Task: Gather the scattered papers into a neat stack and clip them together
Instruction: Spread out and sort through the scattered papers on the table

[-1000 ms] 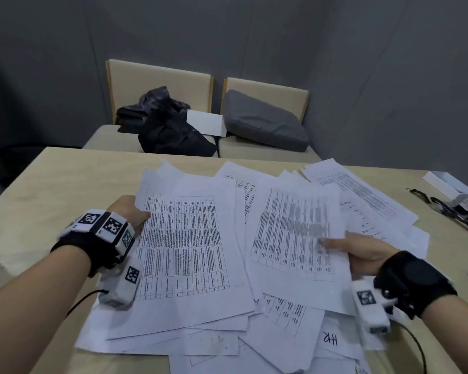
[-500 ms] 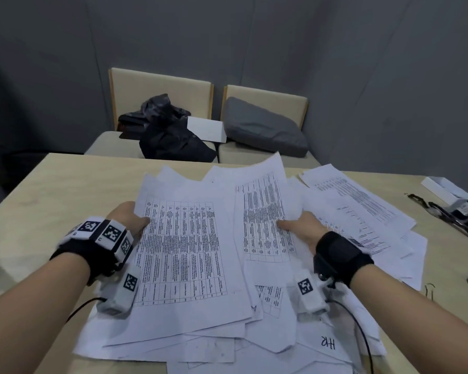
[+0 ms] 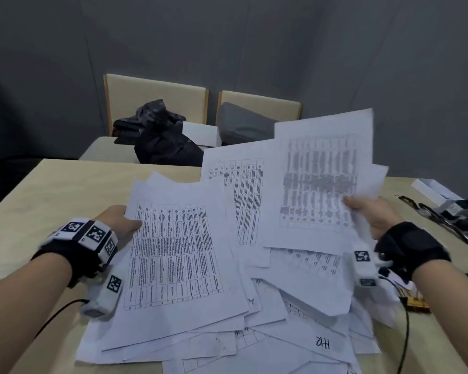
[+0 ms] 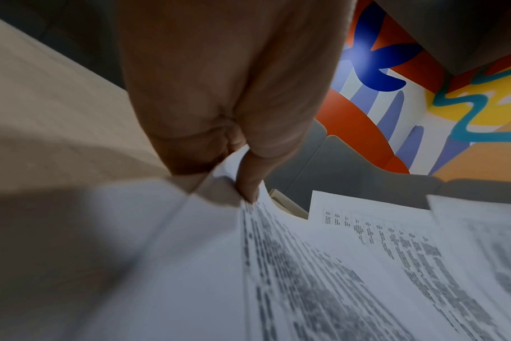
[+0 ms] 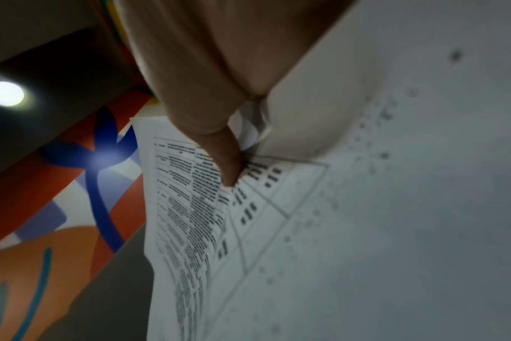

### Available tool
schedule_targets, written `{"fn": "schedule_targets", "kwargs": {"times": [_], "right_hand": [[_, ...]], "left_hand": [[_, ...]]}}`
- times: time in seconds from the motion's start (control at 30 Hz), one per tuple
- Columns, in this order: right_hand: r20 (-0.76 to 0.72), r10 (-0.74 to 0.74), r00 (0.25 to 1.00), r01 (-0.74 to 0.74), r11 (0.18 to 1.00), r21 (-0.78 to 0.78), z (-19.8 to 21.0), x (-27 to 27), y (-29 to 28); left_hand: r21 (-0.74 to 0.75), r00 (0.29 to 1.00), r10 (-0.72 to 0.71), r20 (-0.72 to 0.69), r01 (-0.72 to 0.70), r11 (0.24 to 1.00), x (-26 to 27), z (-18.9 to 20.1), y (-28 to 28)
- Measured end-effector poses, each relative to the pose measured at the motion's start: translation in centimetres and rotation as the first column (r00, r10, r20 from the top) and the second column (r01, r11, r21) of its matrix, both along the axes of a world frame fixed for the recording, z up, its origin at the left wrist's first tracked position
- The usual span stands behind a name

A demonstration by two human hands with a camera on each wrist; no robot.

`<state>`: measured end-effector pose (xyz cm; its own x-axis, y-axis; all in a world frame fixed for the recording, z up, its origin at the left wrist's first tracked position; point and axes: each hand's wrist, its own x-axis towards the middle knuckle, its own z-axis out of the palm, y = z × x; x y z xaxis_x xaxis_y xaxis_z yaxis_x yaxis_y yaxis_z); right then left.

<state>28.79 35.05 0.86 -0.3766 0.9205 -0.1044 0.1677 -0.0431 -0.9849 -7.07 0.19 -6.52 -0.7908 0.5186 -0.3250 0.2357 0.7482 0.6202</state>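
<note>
Many white printed sheets lie in a loose overlapping heap (image 3: 268, 314) on the light wooden table (image 3: 52, 190). My left hand (image 3: 119, 222) pinches the left edge of a table-printed sheet (image 3: 173, 252) on top of the heap; the left wrist view shows my thumb (image 4: 250, 182) on that sheet (image 4: 307, 288). My right hand (image 3: 368, 211) holds a few sheets (image 3: 319, 182) lifted and tilted above the heap's right side, thumb (image 5: 228, 161) pressed on the print of the held sheets (image 5: 365, 230). No clip is clearly visible.
Two beige chairs stand beyond the table, one with a dark bag (image 3: 162, 136) and a white box (image 3: 200, 133), the other with a grey cushion (image 3: 243, 125). At the table's right edge lie a white box (image 3: 432, 190), black cables (image 3: 443, 220) and a small orange-brown object (image 3: 416, 303).
My right hand has moved from the middle of the heap to the right and lifted a few sheets up off it. My left hand has kept its hold at the left edge.
</note>
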Motion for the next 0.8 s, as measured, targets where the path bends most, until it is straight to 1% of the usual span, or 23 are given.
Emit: {"fn": "schedule_targets", "kwargs": {"times": [0.13,0.23,0.33,0.4,0.43,0.47,0.5,0.53,0.6,0.67,0.77,0.8], "right_hand": [[-0.181,0.006,0.983,-0.024,0.995,-0.098,2.0,3.3,1.9],[-0.247,0.011,0.969,-0.054,0.985,-0.166,3.4,4.7,2.2],[-0.361,0.017,0.932,-0.112,0.963,-0.243,4.4,5.0,1.9],[-0.374,0.012,0.927,-0.123,0.954,-0.275,4.5,4.3,1.8],[-0.359,0.023,0.933,-0.135,0.947,-0.29,4.0,3.6,1.7],[-0.3,0.03,0.954,-0.125,0.945,-0.303,3.5,2.6,1.3],[-0.263,0.06,0.963,-0.142,0.942,-0.304,2.9,1.3,0.4],[-0.241,0.12,0.963,-0.187,0.943,-0.277,2.1,-0.1,-0.6],[-0.184,0.251,0.95,-0.289,0.931,-0.222,-0.1,-2.6,-2.6],[-0.074,0.327,0.942,-0.335,0.923,-0.188,-2.2,-5.3,-5.2],[0.122,0.43,0.895,-0.414,0.9,-0.132,-5.3,-9.1,-8.3],[0.149,0.461,0.875,-0.445,0.886,-0.128,-6.0,-10.1,-9.2]], "left_hand": [[-0.089,0.999,-0.036,-0.036,0.032,0.996,-0.5,0.7,-0.2],[-0.101,0.999,-0.033,-0.037,0.029,0.994,-0.6,0.7,-0.3],[-0.15,0.996,-0.069,-0.062,0.059,0.987,-0.5,0.8,-0.5],[-0.173,0.994,-0.079,-0.07,0.066,0.983,-0.5,0.8,-0.4],[-0.17,0.995,-0.076,-0.066,0.064,0.983,-0.4,0.9,-0.4],[-0.162,0.996,-0.067,-0.059,0.057,0.985,-0.4,0.8,-0.3],[-0.147,0.997,-0.058,-0.054,0.049,0.988,-0.3,0.8,-0.2],[-0.14,0.998,-0.05,-0.047,0.043,0.989,0.0,1.0,0.0],[-0.114,0.999,-0.03,-0.032,0.027,0.993,0.7,1.3,0.3],[-0.08,1.0,-0.003,0.031,0.006,0.997,1.3,1.6,0.6],[-0.113,0.992,0.04,0.118,-0.027,0.993,1.7,2.1,0.7],[-0.126,0.99,0.044,0.135,-0.026,0.992,2.0,2.3,0.7]]}}
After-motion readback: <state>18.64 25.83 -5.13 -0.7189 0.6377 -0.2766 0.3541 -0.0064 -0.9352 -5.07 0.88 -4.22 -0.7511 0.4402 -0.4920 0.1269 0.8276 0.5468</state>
